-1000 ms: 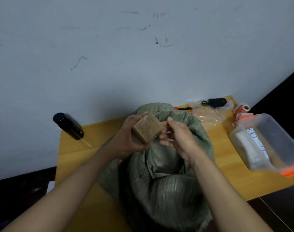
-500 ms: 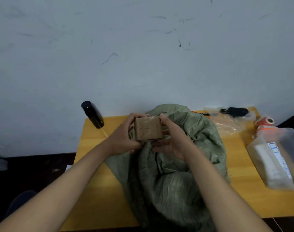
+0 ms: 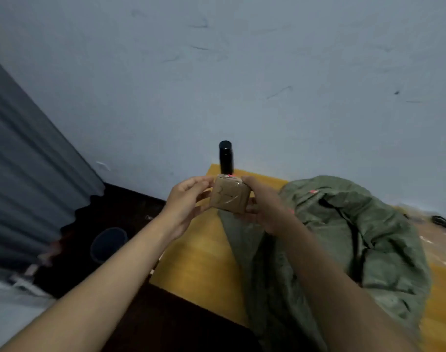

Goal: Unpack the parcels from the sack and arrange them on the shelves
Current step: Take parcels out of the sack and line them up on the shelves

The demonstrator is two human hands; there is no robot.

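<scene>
A small brown cardboard parcel [image 3: 229,195] wrapped in clear tape, with dark marks on its face, is held up between both hands above the table's left end. My left hand [image 3: 185,199] pinches its left side with thumb and fingers. My right hand [image 3: 263,207] grips its right side and underside. The olive-green woven sack [image 3: 343,237] lies crumpled on the yellow wooden table [image 3: 191,260] to the right of the parcel, its mouth open towards me. No shelves are in view.
A black cylindrical bottle [image 3: 225,157] stands at the table's back left corner against the white wall. A clear plastic bag [image 3: 435,240] lies at the far right. A grey curtain [image 3: 26,179] hangs on the left, and a dark bucket [image 3: 107,243] sits on the dark floor.
The view has swung left, so the sack now lies to the right. Both hands have carried the parcel left, away from the sack's mouth and over the table's left end.
</scene>
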